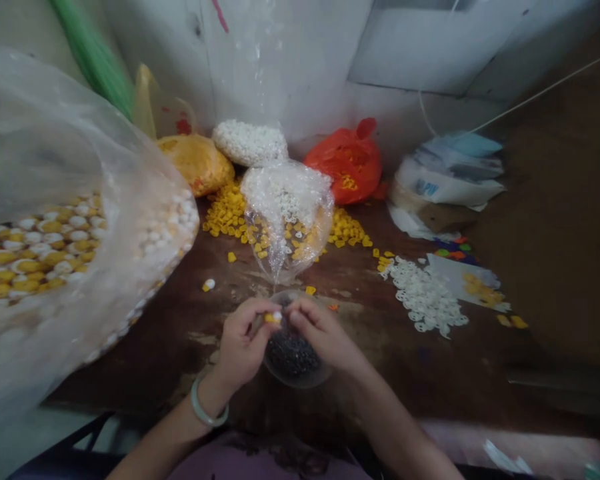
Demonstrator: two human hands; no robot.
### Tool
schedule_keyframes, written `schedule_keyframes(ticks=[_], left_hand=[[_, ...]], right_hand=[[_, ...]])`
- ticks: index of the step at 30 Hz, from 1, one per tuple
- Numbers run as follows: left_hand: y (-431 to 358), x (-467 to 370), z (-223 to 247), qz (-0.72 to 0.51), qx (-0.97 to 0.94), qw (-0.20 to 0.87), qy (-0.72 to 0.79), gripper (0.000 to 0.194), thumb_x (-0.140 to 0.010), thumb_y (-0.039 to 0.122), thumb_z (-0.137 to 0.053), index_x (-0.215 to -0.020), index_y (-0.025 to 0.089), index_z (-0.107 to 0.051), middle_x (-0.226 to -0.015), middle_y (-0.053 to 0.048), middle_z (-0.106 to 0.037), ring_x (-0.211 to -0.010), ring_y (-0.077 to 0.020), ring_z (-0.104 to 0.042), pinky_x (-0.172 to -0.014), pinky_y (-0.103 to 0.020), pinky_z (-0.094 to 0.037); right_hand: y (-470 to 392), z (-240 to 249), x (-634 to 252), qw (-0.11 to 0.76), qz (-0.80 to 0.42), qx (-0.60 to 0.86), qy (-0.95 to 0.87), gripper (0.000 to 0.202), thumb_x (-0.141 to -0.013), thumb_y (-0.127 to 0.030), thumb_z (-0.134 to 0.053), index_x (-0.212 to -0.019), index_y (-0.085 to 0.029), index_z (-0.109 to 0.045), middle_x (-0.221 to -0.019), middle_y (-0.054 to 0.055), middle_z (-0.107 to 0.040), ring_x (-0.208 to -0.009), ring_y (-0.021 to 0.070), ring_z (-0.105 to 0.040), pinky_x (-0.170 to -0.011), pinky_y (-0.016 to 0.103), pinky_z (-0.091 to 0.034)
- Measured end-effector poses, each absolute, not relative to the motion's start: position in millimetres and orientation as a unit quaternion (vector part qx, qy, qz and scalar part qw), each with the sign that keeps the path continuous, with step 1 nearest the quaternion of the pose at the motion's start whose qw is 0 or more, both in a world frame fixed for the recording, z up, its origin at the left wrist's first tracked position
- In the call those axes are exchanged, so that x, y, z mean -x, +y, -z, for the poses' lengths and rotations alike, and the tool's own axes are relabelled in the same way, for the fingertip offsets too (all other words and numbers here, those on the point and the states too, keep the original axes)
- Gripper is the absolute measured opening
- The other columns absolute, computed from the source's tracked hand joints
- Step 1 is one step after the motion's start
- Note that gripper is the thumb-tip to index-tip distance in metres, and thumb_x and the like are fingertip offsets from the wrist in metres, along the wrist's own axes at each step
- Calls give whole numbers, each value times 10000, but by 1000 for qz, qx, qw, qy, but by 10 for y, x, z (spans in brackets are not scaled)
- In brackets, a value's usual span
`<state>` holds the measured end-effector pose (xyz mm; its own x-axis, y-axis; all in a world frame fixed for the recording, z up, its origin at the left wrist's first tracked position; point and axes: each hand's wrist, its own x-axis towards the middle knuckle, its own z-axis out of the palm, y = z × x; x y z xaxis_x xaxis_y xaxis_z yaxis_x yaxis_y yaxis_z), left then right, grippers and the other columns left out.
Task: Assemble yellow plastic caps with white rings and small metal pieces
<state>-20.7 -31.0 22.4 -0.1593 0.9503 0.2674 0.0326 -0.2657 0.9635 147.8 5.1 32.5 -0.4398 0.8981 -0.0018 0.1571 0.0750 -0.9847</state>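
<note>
My left hand (244, 343) pinches a small yellow and white plastic piece (273, 317) between thumb and fingertips. Close beside it, my right hand (323, 330) has its thumb and fingers pressed together; whatever lies between them is hidden. Under both hands stands a clear round bowl (310, 383) holding many tiny dark parts (293, 355). A single yellow and white piece (209, 285) lies on the dark wooden table to the left of my hands. Just beyond the bowl is a loose yellow piece (311, 291).
A big clear bag (145, 153) of yellow and white pieces fills the left. Behind are a clear bag (285, 193) with white parts, a yellow pile (227, 210), a yellow bag (197, 160) and a red bag (347, 163). White parts (425, 293) spread at right.
</note>
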Motion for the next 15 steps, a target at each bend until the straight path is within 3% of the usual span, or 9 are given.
schedule_keyframes(ticks=[2,4,6,8,11,15], left_hand=[[-263,229,-220,-625,-423,427,498,131,-710,193,-729,-841,190,-726,-808,-40,-728,-732,-163,-661,-698,-266,-519],[-223,227,-204,-637,-328,494,493,194,-666,270,-784,-824,174,-724,-760,-23,-713,-662,-136,-639,-658,-249,-511],[-201,201,-192,-632,-255,556,475,276,-617,327,-829,-814,162,-727,-694,-7,-693,-608,-113,-617,-632,-234,-501],[-197,170,-198,-620,-207,600,461,353,-565,365,-863,-820,154,-740,-676,-5,-690,-602,-103,-615,-627,-224,-497],[-209,163,-232,-606,-165,636,448,424,-505,393,-893,-827,150,-761,-732,-24,-717,-622,-102,-632,-642,-220,-507],[-217,221,-265,-603,-135,653,438,453,-467,365,-916,-837,146,-772,-755,-37,-734,-626,-104,-649,-644,-211,-516]], right_hand=[[377,-427,-1496,356,-380,463,-717,173,-920,-334,-535,-896,-191,-629,-812,23,-637,-757,177,-583,-693,262,-447],[762,-517,-1436,310,-226,522,-762,204,-928,-195,-477,-1042,-164,-644,-1014,76,-665,-958,203,-604,-843,283,-454],[1147,-544,-1305,137,-126,583,-791,299,-963,-106,-392,-1154,-133,-619,-1197,121,-617,-1150,203,-544,-971,286,-408],[1465,-485,-1146,57,-123,594,-793,259,-941,-52,-444,-1080,-96,-658,-1159,159,-631,-1122,226,-573,-970,311,-421],[1740,-292,-969,-21,-131,600,-789,144,-946,-167,-579,-1026,-78,-658,-1064,140,-654,-1008,230,-629,-912,378,-491],[1817,-135,-960,-73,-123,599,-788,243,-956,-303,-602,-1108,-114,-621,-1110,94,-637,-999,216,-629,-893,418,-522]])
